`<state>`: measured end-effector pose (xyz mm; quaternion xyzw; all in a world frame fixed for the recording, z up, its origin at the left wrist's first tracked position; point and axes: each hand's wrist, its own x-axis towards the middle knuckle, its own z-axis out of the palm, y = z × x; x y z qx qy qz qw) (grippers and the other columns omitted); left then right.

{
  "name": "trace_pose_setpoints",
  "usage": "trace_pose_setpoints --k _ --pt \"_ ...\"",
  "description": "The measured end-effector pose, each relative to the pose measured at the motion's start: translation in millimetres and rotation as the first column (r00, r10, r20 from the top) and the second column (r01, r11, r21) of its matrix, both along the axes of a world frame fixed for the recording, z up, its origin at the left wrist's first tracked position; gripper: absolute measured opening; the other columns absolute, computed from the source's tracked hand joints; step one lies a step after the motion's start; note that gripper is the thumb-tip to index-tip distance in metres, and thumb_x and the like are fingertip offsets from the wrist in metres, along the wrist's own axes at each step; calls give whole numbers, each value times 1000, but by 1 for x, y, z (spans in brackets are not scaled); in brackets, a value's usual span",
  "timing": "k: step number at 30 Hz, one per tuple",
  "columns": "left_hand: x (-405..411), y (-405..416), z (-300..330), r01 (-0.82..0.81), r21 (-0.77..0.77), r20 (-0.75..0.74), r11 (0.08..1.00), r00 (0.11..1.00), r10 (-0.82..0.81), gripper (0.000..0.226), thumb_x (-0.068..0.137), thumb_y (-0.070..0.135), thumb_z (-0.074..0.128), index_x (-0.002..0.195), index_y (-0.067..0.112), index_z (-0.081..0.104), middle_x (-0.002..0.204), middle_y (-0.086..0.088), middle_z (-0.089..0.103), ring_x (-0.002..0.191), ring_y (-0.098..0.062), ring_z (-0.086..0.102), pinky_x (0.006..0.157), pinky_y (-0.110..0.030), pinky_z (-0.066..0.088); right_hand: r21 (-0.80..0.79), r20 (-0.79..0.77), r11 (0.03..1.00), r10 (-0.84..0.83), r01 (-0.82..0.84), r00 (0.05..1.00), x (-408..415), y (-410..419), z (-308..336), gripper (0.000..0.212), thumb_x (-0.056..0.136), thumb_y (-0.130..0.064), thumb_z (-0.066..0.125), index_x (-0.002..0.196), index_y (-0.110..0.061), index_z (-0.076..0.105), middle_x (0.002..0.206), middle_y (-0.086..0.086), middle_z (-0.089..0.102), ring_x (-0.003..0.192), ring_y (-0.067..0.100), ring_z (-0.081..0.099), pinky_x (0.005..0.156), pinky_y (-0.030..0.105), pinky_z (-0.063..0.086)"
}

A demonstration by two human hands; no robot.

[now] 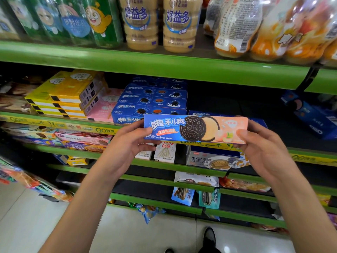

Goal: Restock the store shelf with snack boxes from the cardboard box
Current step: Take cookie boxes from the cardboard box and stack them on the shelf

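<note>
A long Oreo box [196, 129], blue at its left end and peach at its right, is held level in front of the second shelf [60, 125]. My left hand [131, 143] grips its blue end and my right hand [262, 145] grips its peach end. Behind it a stack of blue Oreo boxes [153, 99] lies on that shelf, with one more blue box [204, 113] lying flat to the right. The cardboard box is out of view.
Yellow boxes [62, 95] and pink boxes [107, 105] lie left of the blue stack. A dark bare stretch of shelf [237, 105] runs right to a tipped blue box [313, 115]. Drink bottles [178, 24] fill the top shelf. Snacks sit on lower shelves.
</note>
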<state>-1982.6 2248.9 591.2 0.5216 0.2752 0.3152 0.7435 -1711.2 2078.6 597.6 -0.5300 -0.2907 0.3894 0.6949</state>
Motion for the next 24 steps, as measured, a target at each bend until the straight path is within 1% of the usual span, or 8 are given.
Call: trace_pose_setpoints --k 5,8,10,12,14,17,21,24 --pt "1 1 -1 -4 0 -4 1000 1000 4 29 81 23 69 109 18 73 107 -12 71 88 -29 70 67 -31 57 3 1 1000 4 -4 1000 1 0 0 54 78 -14 67 131 -7 58 113 8 71 99 19 70 72 23 57" --pt "1 1 -1 3 10 1 1000 1000 -3 28 82 20 66 109 18 73 107 -10 72 87 -26 70 66 -31 57 16 2 1000 22 -22 1000 3 -1 -2 54 76 -12 67 129 -8 60 118 12 70 105 23 69 79 28 58" --pt "0 1 -2 13 30 17 999 1000 -13 34 79 16 68 112 18 71 109 -7 71 91 -22 69 65 -30 57 34 16 998 58 -59 998 4 -2 -2 57 73 -7 69 130 -12 61 123 12 68 112 27 66 87 35 58" --pt "-1 2 -3 12 85 20 996 1000 -14 47 73 6 72 116 24 67 114 -4 68 97 -20 68 68 -29 56 56 91 993 101 -106 991 4 -4 -1 62 68 0 70 127 -19 64 124 8 67 115 25 65 89 36 57" --pt "-1 2 -4 -13 164 9 986 1000 12 59 65 -4 73 113 29 66 115 -1 66 103 -19 65 77 -32 54 86 198 987 118 -137 973 2 -4 0 66 62 8 68 118 -26 68 124 3 66 116 22 62 91 35 56" --pt "0 1 -5 -40 218 29 975 999 34 62 60 -10 72 105 32 65 111 2 65 105 -19 62 82 -35 54 130 226 983 101 -133 969 0 -2 -1 70 56 18 64 105 -32 69 131 -1 62 121 20 58 90 39 57" --pt "0 0 -4 -47 242 50 969 998 36 63 59 -12 72 103 32 65 111 5 66 104 -16 62 80 -30 58 164 217 977 97 -135 971 -2 -1 0 68 55 16 65 102 -33 69 133 -2 60 124 18 56 84 33 58" --pt "0 0 -3 -46 255 49 966 998 35 65 60 -17 72 104 31 65 112 4 66 105 -17 62 81 -31 58 162 239 978 87 -128 967 -2 -1 -1 67 55 14 66 103 -34 69 133 -2 61 124 18 57 83 31 58"
